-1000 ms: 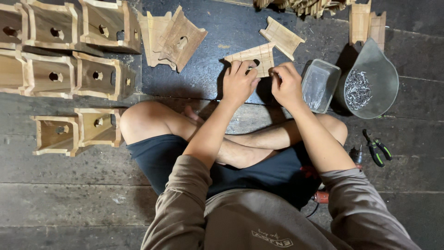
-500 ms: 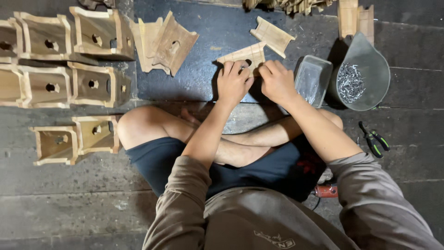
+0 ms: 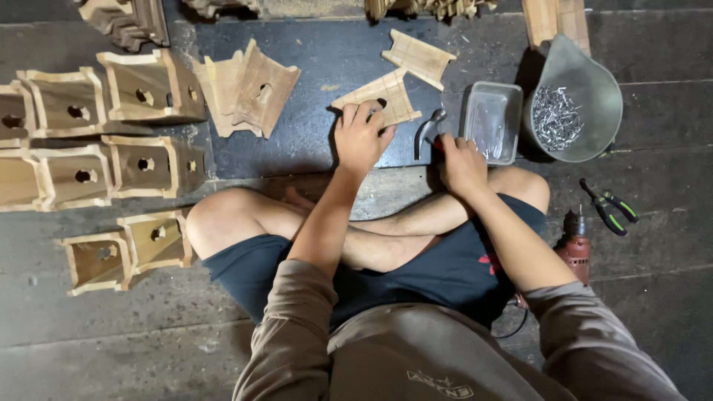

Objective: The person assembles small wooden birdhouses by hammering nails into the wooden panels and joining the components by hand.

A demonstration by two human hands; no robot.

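I sit cross-legged on the floor. My left hand (image 3: 362, 137) presses down on a flat wooden panel (image 3: 385, 96) with a small hole, lying on a dark mat (image 3: 312, 67). My right hand (image 3: 460, 160) grips the handle of a claw hammer (image 3: 426, 131), whose metal head rests on the mat just right of the panel. A second wooden panel (image 3: 417, 56) lies a little farther away on the mat.
A clear plastic tray (image 3: 492, 122) and a grey scoop-shaped bin of nails (image 3: 570, 100) stand at the right. Pliers (image 3: 609, 208) and a red drill (image 3: 575, 241) lie beside my right knee. Several open wooden boxes (image 3: 141, 89) with holes fill the left side.
My right hand has left the wooden panel, moved right and down, and taken hold of the hammer. My left hand stays on the panel. The view shifted.
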